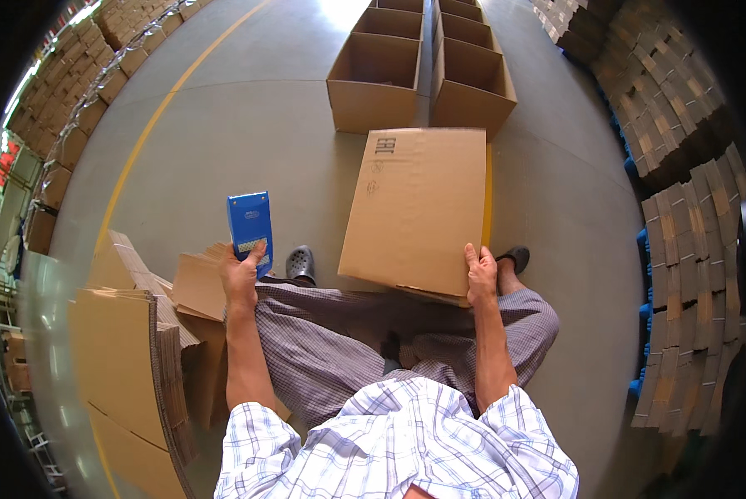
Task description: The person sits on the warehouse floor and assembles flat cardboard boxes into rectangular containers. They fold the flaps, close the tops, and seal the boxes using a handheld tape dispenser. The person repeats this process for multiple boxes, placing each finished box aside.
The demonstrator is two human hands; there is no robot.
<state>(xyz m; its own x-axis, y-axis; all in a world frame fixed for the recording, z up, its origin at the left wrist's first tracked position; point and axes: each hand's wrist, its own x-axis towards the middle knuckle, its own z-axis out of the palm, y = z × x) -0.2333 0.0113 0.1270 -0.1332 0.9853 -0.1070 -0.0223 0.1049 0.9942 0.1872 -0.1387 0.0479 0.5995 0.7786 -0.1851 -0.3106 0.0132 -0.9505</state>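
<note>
A blue handheld tape dispenser is gripped in the left hand, the fingers closed around its lower end so that the body stands up and away from the palm. The right hand is closed on the near edge of a cardboard box, thumb on top and fingers tucked beneath; the box extends forward from that hand, its broad brown face turned upward, and appears to rest against the knees.

The box is judged to be light and fairly stiff across its panels, though the corrugated board is likely to buckle if pinched mid-panel — a hold at an edge or a folded corner, as shown, is the firmer place. Its surface looks dry and matte, so slipping is unlikely. The dispenser is judged small, rigid and easily managed one-handed.

Beyond the box, further from both hands, open empty cartons are lined up in rows on the concrete floor. Beside and below the left hand, a stack of flattened cardboard stands — well within reach. Stacks of folded cartons are seen far to the right of the right hand.
</note>
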